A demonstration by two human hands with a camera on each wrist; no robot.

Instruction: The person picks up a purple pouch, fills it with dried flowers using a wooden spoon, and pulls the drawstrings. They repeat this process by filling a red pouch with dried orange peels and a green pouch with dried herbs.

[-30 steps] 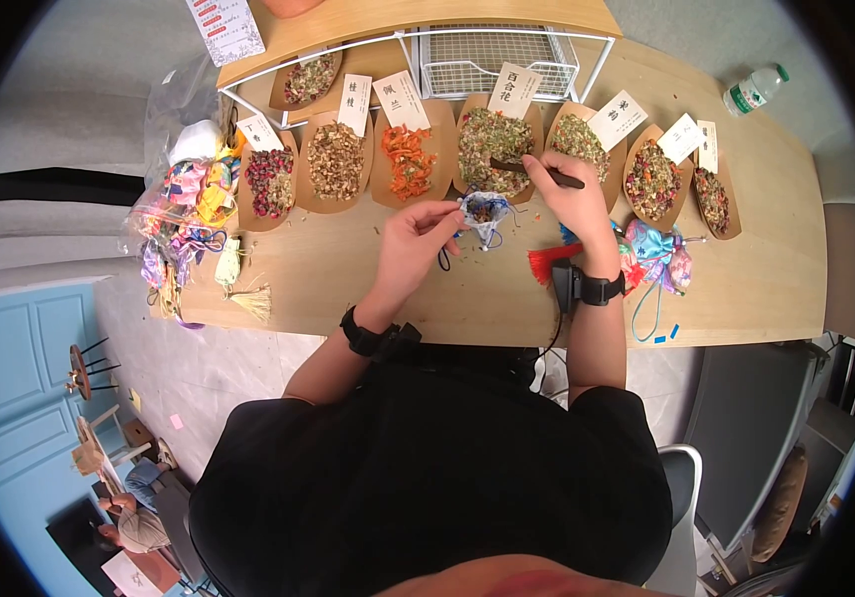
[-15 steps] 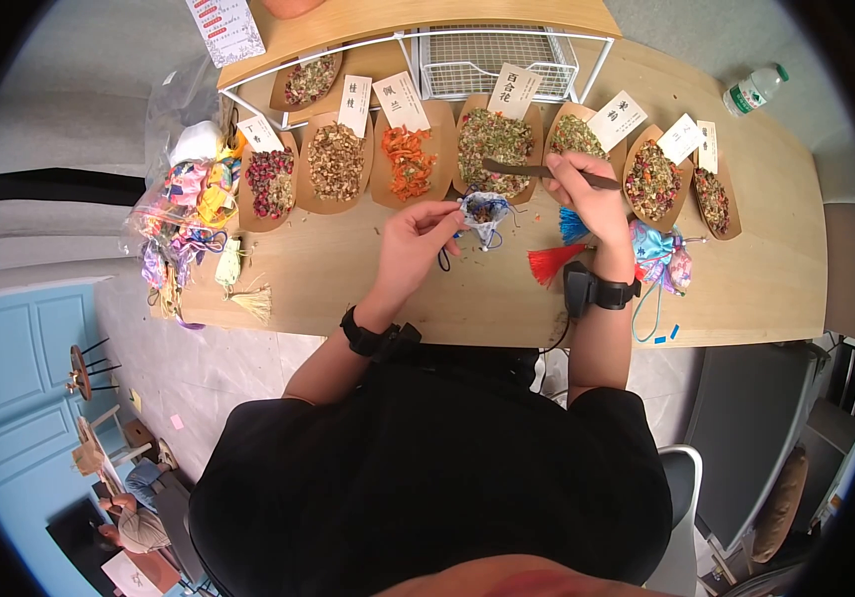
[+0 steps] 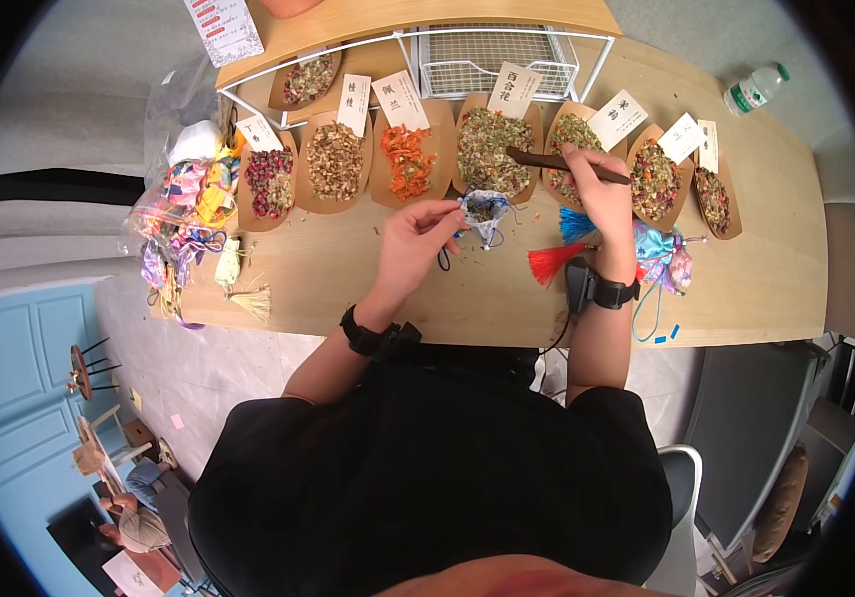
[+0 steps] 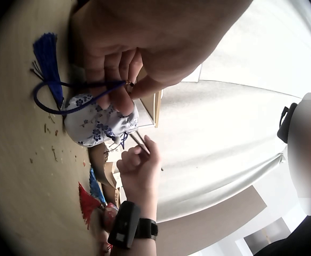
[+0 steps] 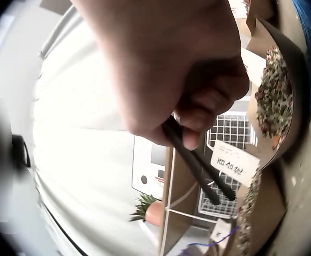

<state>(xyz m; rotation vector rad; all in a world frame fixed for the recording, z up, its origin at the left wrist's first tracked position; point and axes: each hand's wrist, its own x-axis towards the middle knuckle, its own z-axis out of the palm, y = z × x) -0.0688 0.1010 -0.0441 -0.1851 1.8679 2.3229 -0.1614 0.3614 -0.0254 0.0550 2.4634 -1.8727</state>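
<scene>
My left hand (image 3: pixel 413 249) pinches the rim of a small white sachet (image 3: pixel 485 231) with blue flowers, its mouth open and dark dried bits inside. In the left wrist view, a blue cord loop (image 4: pixel 49 111) and a blue tassel (image 4: pixel 49 64) hang by the sachet. My right hand (image 3: pixel 602 194) grips dark tweezers (image 3: pixel 557 161), whose two prongs show in the right wrist view. Their tips overlap the near right part of a paper tray (image 3: pixel 463 179) of greenish dried flowers. Whether the tips hold anything, I cannot tell.
Labelled trays of dried herbs line the back, including orange petals (image 3: pixel 408 164) and brown chips (image 3: pixel 336 159). Colourful sachets (image 3: pixel 189 199) lie left; red (image 3: pixel 552 265) and blue tassels and more sachets (image 3: pixel 661 257) lie right. A wire basket (image 3: pixel 497 80) and bottle (image 3: pixel 756 90) stand behind.
My right hand has moved right with the tweezers. Their tips shifted slightly left, then back right over the greenish tray. My left hand and the sachet have stayed put.
</scene>
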